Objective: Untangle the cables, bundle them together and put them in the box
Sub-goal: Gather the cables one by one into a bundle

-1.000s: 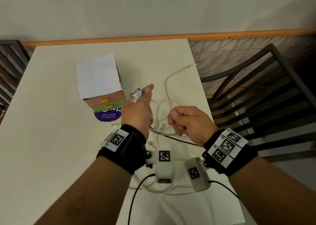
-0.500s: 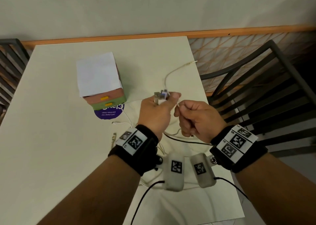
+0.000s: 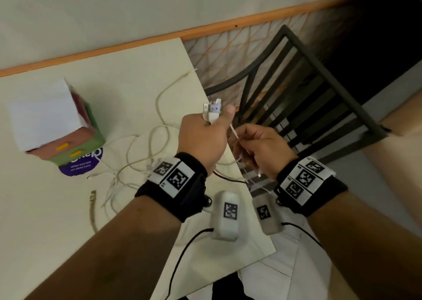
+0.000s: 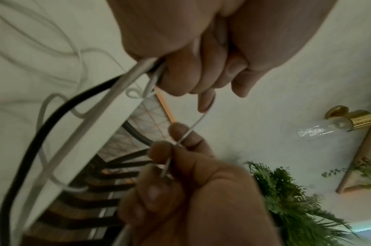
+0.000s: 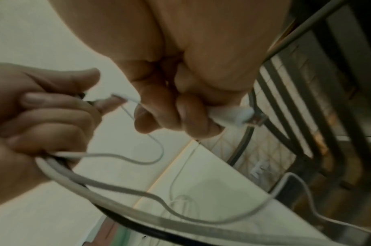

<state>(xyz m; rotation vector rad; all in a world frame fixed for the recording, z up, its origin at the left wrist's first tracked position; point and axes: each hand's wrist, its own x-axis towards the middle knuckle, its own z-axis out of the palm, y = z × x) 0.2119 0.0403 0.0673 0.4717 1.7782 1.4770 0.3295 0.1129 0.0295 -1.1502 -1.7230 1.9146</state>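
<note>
Pale table (image 3: pixel 68 219) beside a dark chair carries the box (image 3: pixel 54 126) at ten o'clock and loose cables (image 3: pixel 141 158) at its centre. Left hand (image 3: pixel 203 137) clamps a bunch of plugs (image 3: pixel 212 112), while right hand (image 3: pixel 262 153), at three o'clock from it, pinches one thin white cable (image 4: pixel 191 129). These cords look light, soft and springy; holding near the plugs seems safest.
</note>
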